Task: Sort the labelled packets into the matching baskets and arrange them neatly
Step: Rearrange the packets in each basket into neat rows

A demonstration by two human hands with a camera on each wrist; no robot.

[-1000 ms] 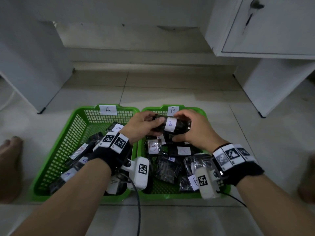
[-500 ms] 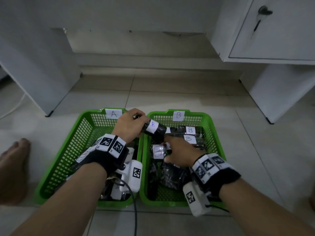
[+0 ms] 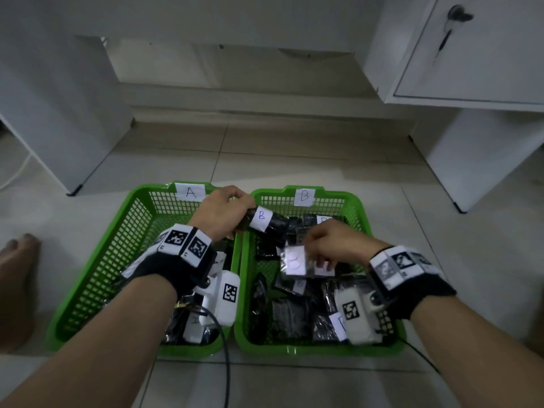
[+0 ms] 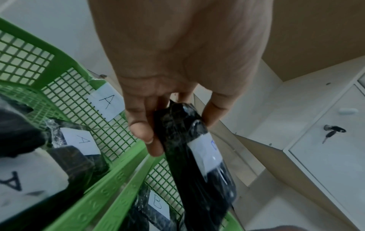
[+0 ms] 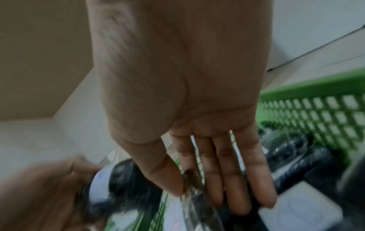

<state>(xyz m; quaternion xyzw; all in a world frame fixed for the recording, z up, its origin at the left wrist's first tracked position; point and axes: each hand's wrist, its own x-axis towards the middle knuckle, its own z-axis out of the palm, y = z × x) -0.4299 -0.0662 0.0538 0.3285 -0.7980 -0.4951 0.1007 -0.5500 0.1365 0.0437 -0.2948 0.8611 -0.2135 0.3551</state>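
Note:
Two green mesh baskets sit side by side on the floor: basket A [image 3: 138, 207] on the left, basket B [image 3: 357, 207] on the right, each with a paper letter tag on its far wall. My left hand [image 3: 220, 210] grips one end of a black packet labelled B [image 3: 269, 223] over the far left corner of basket B; the same packet [image 4: 195, 156] hangs from thumb and fingers in the left wrist view. My right hand [image 3: 326, 244] pinches the top edge of a clear-wrapped packet with a white label [image 3: 294, 260] inside basket B, thumb against fingers [image 5: 233, 179].
Several black packets with B labels lie loose in basket B [image 3: 290, 316]. Packets with A labels [image 4: 81, 140] lie in basket A under my left wrist. White cabinets stand left and right [image 3: 471, 54]. A bare foot [image 3: 17, 278] rests at the left edge.
My right hand has let go of the B packet, dropped into basket B and pinched a clear packet. The left hand keeps the B packet near the baskets' far edge.

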